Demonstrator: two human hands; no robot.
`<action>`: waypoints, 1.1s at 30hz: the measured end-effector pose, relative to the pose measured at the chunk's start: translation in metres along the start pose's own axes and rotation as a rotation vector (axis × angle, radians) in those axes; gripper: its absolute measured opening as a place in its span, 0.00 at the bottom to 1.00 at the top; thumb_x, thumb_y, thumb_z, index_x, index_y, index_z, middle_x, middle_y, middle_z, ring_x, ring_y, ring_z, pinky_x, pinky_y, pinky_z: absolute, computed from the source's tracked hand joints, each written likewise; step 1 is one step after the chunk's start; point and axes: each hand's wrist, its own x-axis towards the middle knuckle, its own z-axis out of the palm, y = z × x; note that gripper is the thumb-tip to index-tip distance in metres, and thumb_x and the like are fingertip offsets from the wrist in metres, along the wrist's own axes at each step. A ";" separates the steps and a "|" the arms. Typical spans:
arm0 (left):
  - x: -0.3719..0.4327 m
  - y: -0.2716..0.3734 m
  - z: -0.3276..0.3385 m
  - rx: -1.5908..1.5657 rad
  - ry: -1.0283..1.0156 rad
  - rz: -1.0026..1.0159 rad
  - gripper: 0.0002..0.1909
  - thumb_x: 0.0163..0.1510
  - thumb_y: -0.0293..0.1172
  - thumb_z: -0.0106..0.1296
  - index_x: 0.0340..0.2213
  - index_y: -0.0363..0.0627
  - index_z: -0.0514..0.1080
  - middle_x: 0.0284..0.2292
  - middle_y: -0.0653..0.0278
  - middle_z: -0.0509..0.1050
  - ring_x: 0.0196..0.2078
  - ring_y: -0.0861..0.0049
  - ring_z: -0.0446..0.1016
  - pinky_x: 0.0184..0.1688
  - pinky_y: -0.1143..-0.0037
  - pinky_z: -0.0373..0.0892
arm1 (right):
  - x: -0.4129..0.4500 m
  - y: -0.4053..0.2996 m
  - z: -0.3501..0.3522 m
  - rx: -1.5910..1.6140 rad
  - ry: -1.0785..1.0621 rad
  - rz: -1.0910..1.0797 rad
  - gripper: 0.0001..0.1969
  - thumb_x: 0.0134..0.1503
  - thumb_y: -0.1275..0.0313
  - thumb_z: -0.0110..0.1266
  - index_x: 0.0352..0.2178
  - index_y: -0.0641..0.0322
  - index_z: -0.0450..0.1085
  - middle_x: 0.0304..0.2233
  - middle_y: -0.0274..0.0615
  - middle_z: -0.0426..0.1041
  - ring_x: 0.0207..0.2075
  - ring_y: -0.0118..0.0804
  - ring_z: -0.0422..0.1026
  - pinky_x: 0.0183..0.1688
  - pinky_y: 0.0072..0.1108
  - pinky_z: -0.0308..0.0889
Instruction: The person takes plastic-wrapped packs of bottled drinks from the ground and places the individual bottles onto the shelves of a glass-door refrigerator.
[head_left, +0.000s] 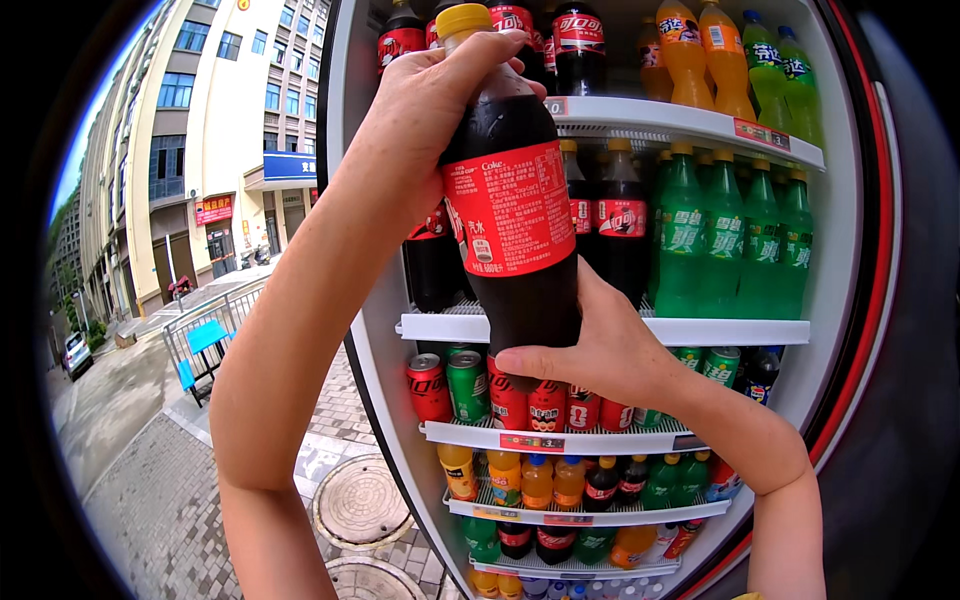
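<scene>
A large plastic bottle of Coca-Cola (517, 210) with a yellow cap and a red label is held up close before me, tilted slightly. My left hand (450, 97) wraps around its neck just under the cap. Lower down, my right hand (592, 337) grips the base from the right, its thumb across the front. The label's printed text side faces me. Behind the bottle stands a drinks cooler (817, 225), and the bottle hides part of its middle shelves.
Cola bottles (579, 45) and orange soda bottles (679, 56) fill the top shelf. Below are green Sprite bottles (720, 232), a row of cans (427, 386) and smaller bottles (536, 480). To the left lie brick paving, manhole covers (364, 501), a railing and a blue table (207, 337).
</scene>
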 end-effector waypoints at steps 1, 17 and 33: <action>0.009 0.004 0.007 -0.002 -0.027 0.008 0.22 0.45 0.43 0.57 0.33 0.37 0.67 0.30 0.54 0.74 0.29 0.75 0.76 0.34 0.76 0.74 | 0.003 -0.003 -0.004 -0.047 0.106 -0.015 0.39 0.39 0.60 0.64 0.46 0.73 0.54 0.40 0.55 0.68 0.42 0.46 0.70 0.46 0.28 0.63; 0.119 0.026 0.102 0.035 0.391 0.370 0.17 0.49 0.39 0.55 0.36 0.39 0.66 0.27 0.58 0.70 0.24 0.72 0.71 0.28 0.75 0.70 | 0.127 -0.019 -0.142 -0.739 0.793 -0.331 0.38 0.34 0.59 0.68 0.41 0.75 0.60 0.40 0.57 0.66 0.44 0.48 0.67 0.47 0.31 0.64; 0.218 -0.119 0.055 1.460 -0.257 0.149 0.40 0.39 0.32 0.60 0.54 0.68 0.57 0.42 0.49 0.71 0.43 0.55 0.71 0.45 0.65 0.67 | 0.137 -0.045 -0.209 -0.732 1.042 -0.225 0.30 0.33 0.55 0.67 0.29 0.73 0.70 0.33 0.57 0.73 0.34 0.46 0.73 0.40 0.28 0.67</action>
